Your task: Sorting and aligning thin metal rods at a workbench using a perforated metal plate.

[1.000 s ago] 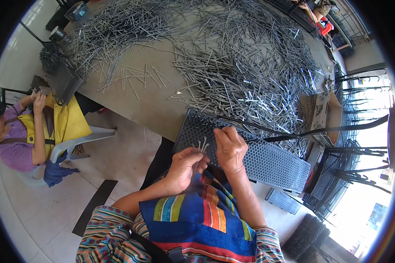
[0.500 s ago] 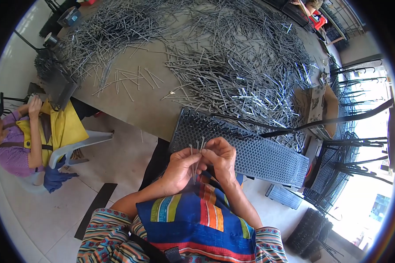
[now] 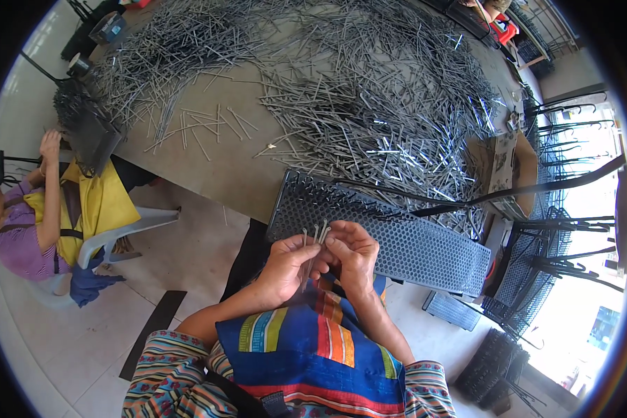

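Above my lap, my left hand is closed on a few thin grey metal rods with small looped or knobbed ends, held upright between thumb and fingers. Close beside it, my right hand is closed too, its thumb and fingertips pinching the tops of the rods. The lower ends run down below the fingers and blur against my apron. Just beyond the hands lies a dark perforated metal plate, tilted, with many short rod ends sticking up along its far left part.
Large heaps of loose metal rods cover the table. A cardboard box stands at the right, near black racks with hooked bars. At the left a person in a yellow apron sits on a plastic chair. A smaller plate is below.
My right hand has shifted slightly to the right, and the rod tops between the hands stand a little differently. The seated person's hands have risen toward the rack in front of them.
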Action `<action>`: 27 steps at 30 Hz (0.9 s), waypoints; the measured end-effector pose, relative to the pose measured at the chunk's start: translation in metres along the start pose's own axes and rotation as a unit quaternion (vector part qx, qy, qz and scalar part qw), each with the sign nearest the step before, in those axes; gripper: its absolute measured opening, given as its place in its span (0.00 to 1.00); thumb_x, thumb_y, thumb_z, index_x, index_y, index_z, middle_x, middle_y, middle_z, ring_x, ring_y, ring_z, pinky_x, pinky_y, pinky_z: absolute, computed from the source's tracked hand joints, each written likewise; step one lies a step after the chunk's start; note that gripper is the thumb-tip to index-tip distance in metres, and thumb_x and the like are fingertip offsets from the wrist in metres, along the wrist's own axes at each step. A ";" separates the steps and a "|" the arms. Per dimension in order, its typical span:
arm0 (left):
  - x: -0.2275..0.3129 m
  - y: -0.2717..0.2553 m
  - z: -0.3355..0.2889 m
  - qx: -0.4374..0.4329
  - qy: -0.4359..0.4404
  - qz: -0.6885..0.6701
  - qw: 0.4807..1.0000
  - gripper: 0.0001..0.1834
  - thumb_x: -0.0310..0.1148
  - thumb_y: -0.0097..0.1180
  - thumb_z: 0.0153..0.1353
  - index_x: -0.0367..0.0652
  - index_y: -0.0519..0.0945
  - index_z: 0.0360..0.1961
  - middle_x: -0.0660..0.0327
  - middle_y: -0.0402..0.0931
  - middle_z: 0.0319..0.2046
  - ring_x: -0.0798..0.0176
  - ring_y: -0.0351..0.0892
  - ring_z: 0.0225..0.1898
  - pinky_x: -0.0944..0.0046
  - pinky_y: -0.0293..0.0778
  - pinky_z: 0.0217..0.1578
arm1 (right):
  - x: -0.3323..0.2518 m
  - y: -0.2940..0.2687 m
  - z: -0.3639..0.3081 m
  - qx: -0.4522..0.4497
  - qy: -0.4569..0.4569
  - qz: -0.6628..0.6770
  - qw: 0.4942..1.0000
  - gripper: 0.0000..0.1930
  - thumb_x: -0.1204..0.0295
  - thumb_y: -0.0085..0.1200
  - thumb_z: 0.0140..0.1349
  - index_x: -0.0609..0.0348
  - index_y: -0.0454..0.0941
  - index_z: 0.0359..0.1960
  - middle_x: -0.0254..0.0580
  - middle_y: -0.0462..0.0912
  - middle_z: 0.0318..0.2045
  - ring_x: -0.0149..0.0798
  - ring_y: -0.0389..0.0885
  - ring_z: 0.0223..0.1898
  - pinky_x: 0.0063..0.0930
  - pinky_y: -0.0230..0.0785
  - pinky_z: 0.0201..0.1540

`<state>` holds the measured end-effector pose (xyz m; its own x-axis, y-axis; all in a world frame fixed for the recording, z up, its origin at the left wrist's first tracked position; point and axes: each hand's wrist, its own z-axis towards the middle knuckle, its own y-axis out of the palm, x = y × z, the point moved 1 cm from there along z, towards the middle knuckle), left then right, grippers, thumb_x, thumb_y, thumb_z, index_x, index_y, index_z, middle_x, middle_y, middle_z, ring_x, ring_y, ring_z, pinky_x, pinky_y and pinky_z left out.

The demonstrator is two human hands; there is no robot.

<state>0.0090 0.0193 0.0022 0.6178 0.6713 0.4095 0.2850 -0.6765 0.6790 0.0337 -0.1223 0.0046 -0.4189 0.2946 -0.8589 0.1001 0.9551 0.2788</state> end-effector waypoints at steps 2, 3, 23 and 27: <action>-0.002 -0.002 0.001 -0.004 -0.016 0.003 1.000 0.05 0.27 0.50 0.67 0.38 0.77 0.37 0.56 0.81 0.30 0.67 0.81 0.27 0.69 0.76 0.28 | 0.001 -0.002 0.001 0.004 0.011 0.039 0.999 0.07 0.83 0.58 0.58 0.70 0.78 0.39 0.39 0.83 0.30 0.24 0.78 0.26 0.17 0.73 0.28; -0.004 -0.003 0.001 -0.009 -0.032 0.006 0.999 0.05 0.27 0.50 0.67 0.38 0.77 0.37 0.55 0.81 0.30 0.67 0.81 0.27 0.68 0.77 0.28 | 0.003 -0.005 0.001 0.002 0.003 0.028 1.000 0.09 0.84 0.58 0.57 0.69 0.79 0.40 0.38 0.83 0.29 0.24 0.77 0.26 0.17 0.72 0.29; -0.012 0.005 0.000 0.012 -0.001 0.071 0.997 0.06 0.27 0.48 0.68 0.36 0.76 0.37 0.54 0.81 0.31 0.66 0.80 0.24 0.69 0.77 0.25 | 0.002 -0.013 -0.002 0.028 -0.037 -0.044 0.998 0.03 0.84 0.57 0.58 0.67 0.78 0.34 0.35 0.81 0.26 0.21 0.72 0.21 0.15 0.66 0.23; -0.015 0.006 0.001 0.016 0.091 0.213 0.973 0.07 0.26 0.47 0.69 0.34 0.76 0.36 0.55 0.81 0.30 0.67 0.80 0.25 0.70 0.77 0.26 | 0.001 -0.011 -0.006 0.020 -0.036 -0.068 0.997 0.03 0.83 0.58 0.58 0.67 0.79 0.33 0.34 0.80 0.23 0.21 0.73 0.22 0.16 0.66 0.23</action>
<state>0.0021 0.0046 -0.0001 0.5462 0.3692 0.7519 0.0563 -0.9118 0.4069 0.0267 -0.1331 0.0032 -0.3662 0.1628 -0.9162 0.0835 0.9863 0.1420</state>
